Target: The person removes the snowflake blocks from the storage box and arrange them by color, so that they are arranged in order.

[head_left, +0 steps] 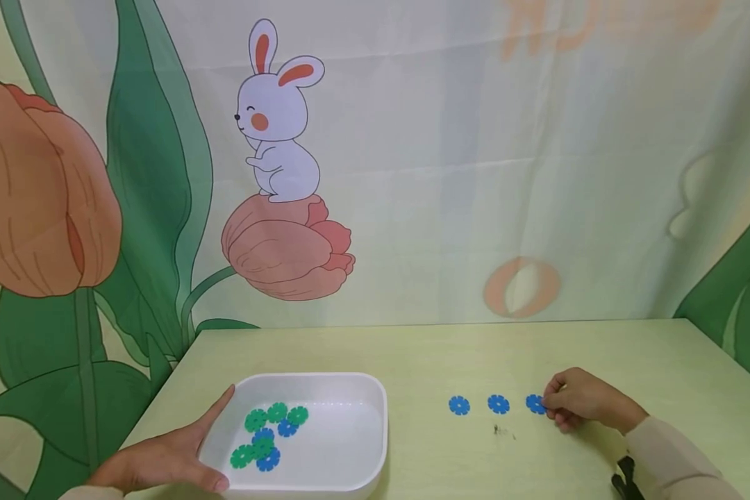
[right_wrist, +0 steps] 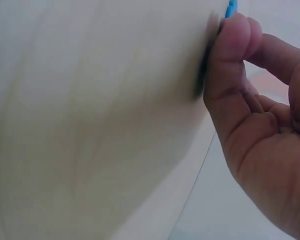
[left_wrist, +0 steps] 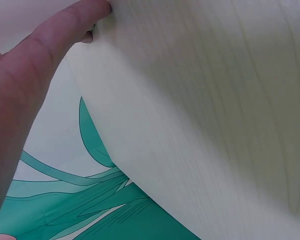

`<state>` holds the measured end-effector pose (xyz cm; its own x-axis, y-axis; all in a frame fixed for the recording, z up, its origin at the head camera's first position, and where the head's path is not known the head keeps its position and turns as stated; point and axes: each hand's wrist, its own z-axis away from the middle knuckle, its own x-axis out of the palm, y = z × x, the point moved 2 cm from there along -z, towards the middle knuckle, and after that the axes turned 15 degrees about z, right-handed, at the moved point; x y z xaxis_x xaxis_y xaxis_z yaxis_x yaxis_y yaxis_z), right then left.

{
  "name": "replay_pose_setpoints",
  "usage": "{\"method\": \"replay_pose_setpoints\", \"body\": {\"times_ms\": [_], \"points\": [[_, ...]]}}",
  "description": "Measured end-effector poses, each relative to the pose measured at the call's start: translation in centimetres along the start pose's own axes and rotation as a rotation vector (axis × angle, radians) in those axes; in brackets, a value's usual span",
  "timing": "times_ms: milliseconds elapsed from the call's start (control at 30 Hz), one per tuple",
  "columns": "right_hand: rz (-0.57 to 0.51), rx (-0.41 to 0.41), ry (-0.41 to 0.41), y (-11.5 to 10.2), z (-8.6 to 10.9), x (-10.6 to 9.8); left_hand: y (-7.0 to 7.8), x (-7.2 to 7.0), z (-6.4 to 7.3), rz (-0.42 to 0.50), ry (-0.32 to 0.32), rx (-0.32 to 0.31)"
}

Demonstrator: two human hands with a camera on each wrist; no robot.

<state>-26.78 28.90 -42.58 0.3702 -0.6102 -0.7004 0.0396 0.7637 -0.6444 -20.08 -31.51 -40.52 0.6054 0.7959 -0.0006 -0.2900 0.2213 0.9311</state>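
Note:
At the right, my right hand (head_left: 584, 399) pinches a blue notched plastic disc (head_left: 535, 404) between thumb and finger, low over the tabletop. In the right wrist view only a sliver of that blue disc (right_wrist: 231, 9) shows past the fingertips. To its left, two matching blue discs, one (head_left: 498, 404) nearer and one (head_left: 459, 405) farther, lie in a row with it. My left hand (head_left: 169, 455) rests against the left side of a white plastic bin (head_left: 375, 444), thumb and forefinger spread along it. Inside the bin lie several green discs (head_left: 242, 456) and blue discs (head_left: 269, 460), partly overlapping.
The pale wood-grain table (head_left: 437, 354) bears everything. Small dark specks (head_left: 496, 430) lie in front of the disc row. A printed curtain (head_left: 412, 208) with a rabbit and tulips hangs behind the table. A black strap-like item (head_left: 626, 479) shows by the right sleeve.

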Motion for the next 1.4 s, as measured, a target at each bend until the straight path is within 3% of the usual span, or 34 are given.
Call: {"method": "replay_pose_setpoints", "body": {"times_ms": [367,733,900,1167,1400], "points": [[0.009,-0.042,0.017,-2.9,-0.1,-1.2,0.1,-0.1,0.1,-0.037,0.018,-0.001],[0.013,-0.091,0.017,-7.0,-1.1,0.3,0.2,0.0,0.2,-0.058,0.037,0.005],[0.011,-0.1,0.007,-9.0,-1.5,0.9,0.1,-0.1,0.2,-0.049,0.011,0.03],[-0.006,-0.189,-0.035,-12.1,-2.7,1.9,0.0,-0.1,0.2,-0.024,-0.015,0.05],[-0.027,-0.235,-0.066,-14.9,-3.1,3.0,0.1,-0.1,0.3,-0.049,0.031,0.022]]}}
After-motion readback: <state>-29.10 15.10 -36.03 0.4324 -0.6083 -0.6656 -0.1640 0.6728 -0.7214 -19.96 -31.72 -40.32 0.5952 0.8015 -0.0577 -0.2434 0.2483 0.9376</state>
